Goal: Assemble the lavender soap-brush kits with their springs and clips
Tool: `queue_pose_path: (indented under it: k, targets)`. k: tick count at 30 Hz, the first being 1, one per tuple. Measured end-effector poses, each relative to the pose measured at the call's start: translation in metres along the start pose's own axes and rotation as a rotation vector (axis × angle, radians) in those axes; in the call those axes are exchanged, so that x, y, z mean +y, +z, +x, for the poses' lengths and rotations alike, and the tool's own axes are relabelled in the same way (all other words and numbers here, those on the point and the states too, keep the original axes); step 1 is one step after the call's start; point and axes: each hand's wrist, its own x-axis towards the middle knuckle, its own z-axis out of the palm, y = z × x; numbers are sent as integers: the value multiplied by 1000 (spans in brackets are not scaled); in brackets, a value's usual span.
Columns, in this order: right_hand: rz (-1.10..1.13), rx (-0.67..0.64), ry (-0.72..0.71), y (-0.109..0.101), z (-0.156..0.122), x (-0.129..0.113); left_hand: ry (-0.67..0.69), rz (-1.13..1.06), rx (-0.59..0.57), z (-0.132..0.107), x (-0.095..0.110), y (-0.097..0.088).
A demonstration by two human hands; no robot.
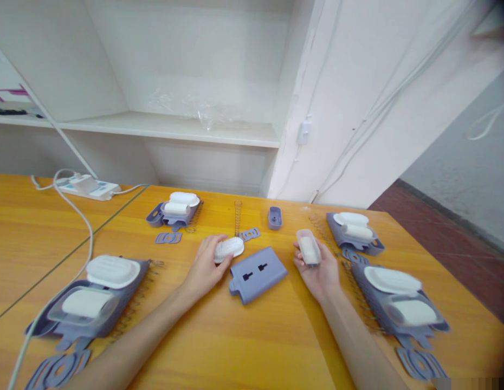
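Note:
My left hand (pixel 206 266) grips a white oval ribbed piece (pixel 229 248) just above the yellow wooden table (pixel 244 346). My right hand (pixel 318 272) holds a small clear rectangular tub with a white block inside (pixel 308 247), palm up. Between the two hands lies a flat lavender plastic panel (pixel 258 273) with two dark slots. A small lavender cup-shaped part (pixel 275 218), a thin metal spring (pixel 237 216) and a lavender flat link piece (pixel 249 234) lie just beyond.
Lavender trays carrying white oval lids and white blocks stand at near left (pixel 93 303), far left (pixel 174 210), far right (pixel 355 232) and near right (pixel 398 303). A white power strip (pixel 87 186) and its cable (pixel 83 227) cross the left side. Shelves stand behind.

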Motion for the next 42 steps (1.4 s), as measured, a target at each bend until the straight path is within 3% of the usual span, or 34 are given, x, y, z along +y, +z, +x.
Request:
queue_pose_path:
  k: [3, 6, 10, 14, 24, 30, 33, 37, 42]
  targets:
    - [-262, 180, -122, 2, -2, -1, 114, 83, 79, -7, 15, -5]
    - [-841, 372, -370, 5, -5, -1, 274, 145, 32, -17, 31, -6]
    - [-1525, 425, -512, 10, -11, -1, 394, 233, -129, -28, 49, 2]
    - [-1765, 450, -546, 12, -14, -1, 332, 337, -260, -26, 65, 6]
    - [-1815, 454, -663, 11, -11, -3, 169, 397, -289, -18, 85, 19]
    - [-1565, 448, -768, 11, -15, -5, 250, 353, -395, -11, 77, 6]
    - [-1353, 377, -783, 13, -18, -2, 282, 332, -436, -6, 70, -8]
    - [-1081, 216, -697, 20, -27, 6, 266, 348, -440, -4, 64, -17]
    - [-1135, 103, -717, 31, -38, 10, 193, 387, -376, -6, 64, -3]
